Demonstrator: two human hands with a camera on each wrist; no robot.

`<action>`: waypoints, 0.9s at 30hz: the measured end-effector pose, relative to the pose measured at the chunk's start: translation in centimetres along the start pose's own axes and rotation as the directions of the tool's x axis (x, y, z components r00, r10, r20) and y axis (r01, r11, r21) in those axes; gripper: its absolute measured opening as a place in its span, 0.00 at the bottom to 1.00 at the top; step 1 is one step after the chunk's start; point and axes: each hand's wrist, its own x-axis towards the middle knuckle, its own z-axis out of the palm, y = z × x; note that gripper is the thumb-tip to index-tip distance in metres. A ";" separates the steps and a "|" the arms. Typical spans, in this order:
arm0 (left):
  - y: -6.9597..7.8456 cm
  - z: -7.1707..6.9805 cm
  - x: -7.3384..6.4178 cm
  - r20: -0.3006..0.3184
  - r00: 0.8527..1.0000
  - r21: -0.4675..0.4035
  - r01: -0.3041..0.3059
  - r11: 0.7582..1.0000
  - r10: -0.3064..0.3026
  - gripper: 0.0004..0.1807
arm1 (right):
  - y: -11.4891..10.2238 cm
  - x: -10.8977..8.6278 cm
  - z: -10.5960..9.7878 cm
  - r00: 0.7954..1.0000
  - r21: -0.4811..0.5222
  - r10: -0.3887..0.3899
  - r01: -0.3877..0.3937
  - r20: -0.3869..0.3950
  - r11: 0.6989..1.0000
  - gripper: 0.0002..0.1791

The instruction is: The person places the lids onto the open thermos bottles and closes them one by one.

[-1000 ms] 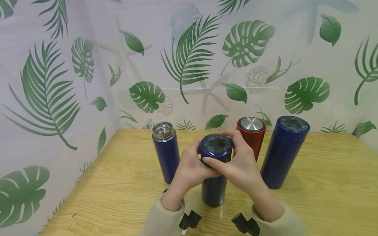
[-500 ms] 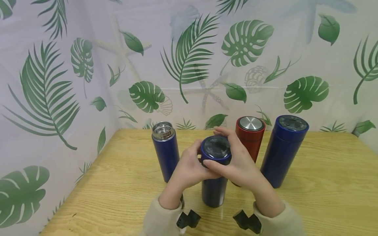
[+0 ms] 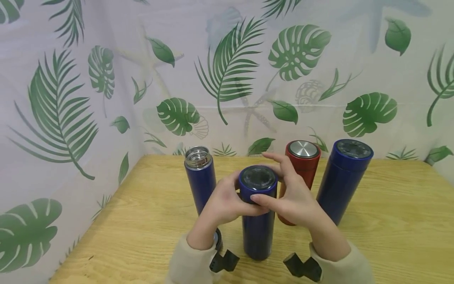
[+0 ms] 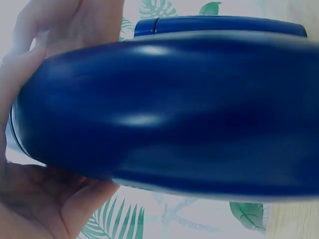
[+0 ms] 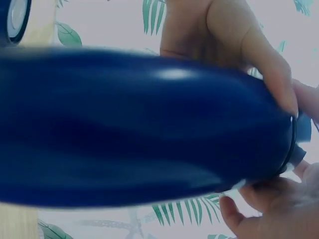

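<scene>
A dark blue thermos flask (image 3: 258, 236) with a glossy dark disc on its top stands between both hands in the head view. My left hand (image 3: 227, 199) grips it from the left, thumb across the front just below the top. From the right, my right hand (image 3: 296, 199) holds the upper end, its thumb on the front near the rim and its index finger raised off behind. The blue body fills much of both wrist views, where the thermos (image 4: 199, 109) lies across the picture with hands around its top end. Fingers behind the flask are partly hidden.
An uncapped blue flask (image 3: 200, 185) with a steel mouth stands behind left. Behind right are a red flask (image 3: 307, 173) with a silver top and a taller blue flask (image 3: 342, 185). A round lid (image 5: 19, 17) lies near the left sleeve. Leaf-print cloth hangs behind the wooden table.
The held flask has come slightly nearer to me, with both hands following. My right index finger has lifted away from the top. The other flasks stay where they were.
</scene>
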 end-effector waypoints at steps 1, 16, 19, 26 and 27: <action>0.0 0.1 0.0 -0.018 1.000 0.023 0.001 1.000 0.000 0.33 | -0.1 0.0 0.1 1.000 -0.011 0.015 -0.015 -0.017 1.000 0.43; 0.5 0.2 -0.4 -0.146 0.989 0.202 0.032 0.979 -0.002 0.36 | -0.8 0.0 1.6 0.989 -0.069 0.077 -0.086 -0.123 0.994 0.36; 0.4 0.2 -0.4 -0.147 0.989 0.208 0.035 0.978 -0.004 0.35 | -0.7 0.0 1.6 0.991 -0.070 0.072 -0.080 -0.115 0.994 0.35; 0.4 -0.1 -0.3 -0.108 0.994 0.199 0.042 0.979 -0.021 0.35 | -0.5 0.1 1.7 0.993 -0.126 0.059 -0.072 -0.101 0.989 0.36; 0.4 -0.2 -0.3 -0.095 0.995 0.192 0.045 0.980 -0.027 0.35 | -0.5 0.1 1.7 0.994 -0.143 0.061 -0.075 -0.095 0.987 0.36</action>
